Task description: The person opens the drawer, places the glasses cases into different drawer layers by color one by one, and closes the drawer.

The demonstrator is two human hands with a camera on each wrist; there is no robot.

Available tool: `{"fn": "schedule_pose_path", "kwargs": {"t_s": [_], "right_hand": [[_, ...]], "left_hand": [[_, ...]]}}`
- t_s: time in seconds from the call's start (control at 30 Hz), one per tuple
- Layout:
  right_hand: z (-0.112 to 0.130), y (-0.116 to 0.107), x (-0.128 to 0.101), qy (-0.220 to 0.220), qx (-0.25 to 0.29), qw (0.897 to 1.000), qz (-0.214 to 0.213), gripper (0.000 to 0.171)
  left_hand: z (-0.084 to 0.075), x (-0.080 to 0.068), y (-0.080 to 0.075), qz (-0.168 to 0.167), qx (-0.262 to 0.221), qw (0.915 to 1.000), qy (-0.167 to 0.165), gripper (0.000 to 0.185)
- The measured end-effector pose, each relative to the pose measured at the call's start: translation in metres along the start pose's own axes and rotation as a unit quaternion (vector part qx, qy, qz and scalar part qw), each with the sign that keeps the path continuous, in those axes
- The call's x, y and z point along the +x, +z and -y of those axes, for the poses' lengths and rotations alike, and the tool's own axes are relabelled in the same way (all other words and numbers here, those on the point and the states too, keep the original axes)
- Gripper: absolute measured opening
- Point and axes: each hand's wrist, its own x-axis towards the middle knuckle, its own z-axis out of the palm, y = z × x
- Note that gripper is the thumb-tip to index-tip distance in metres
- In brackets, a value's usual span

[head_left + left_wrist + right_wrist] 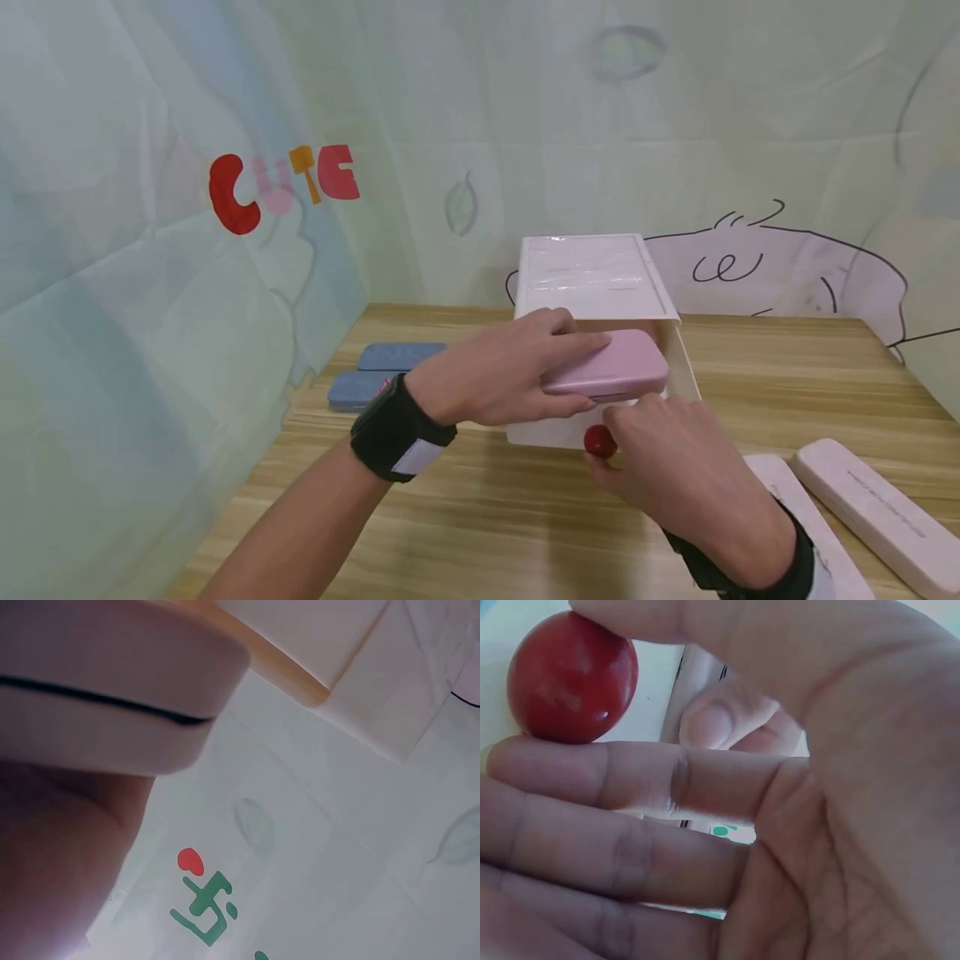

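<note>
A pink case [97, 682] with a dark seam line running along its side fills the top left, lying directly against the left hand [60, 847] below it. Past the case's rounded end, a cream box corner [352, 682] angles away, with a pale printed backdrop [300, 862] showing green and red marks behind.

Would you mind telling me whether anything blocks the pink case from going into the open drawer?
Nothing visible does. The left hand holds the pink case right over the open drawer, while the right hand pinches its red knob.
</note>
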Motion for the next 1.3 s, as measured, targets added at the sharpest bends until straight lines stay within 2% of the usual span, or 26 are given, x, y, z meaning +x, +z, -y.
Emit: {"fn": "schedule_pose_path", "kwargs": {"t_s": [0.63,0.83,1.07,1.3], "right_hand": [[-0.005,0.003,0.001,-0.037,-0.021,0.998,-0.043,0.035],[-0.003,0.003,0.001,-0.029,-0.021,0.999,-0.029,0.032],[-0.004,0.004,0.001,-0.036,-0.02,0.998,-0.049,0.033],[-0.002,0.001,0.001,-0.034,-0.01,0.999,-0.041,0.032]], "left_hand": [[-0.008,0.035,0.009,0.009,0.013,0.9996,0.023,0.063],[-0.006,0.041,0.015,0.021,-0.001,0.9997,0.009,0.067],[0.0,0.044,0.017,0.03,-0.016,0.9994,0.0,0.069],[0.006,0.044,0.02,0.047,-0.037,0.9981,-0.019,0.065]]}}
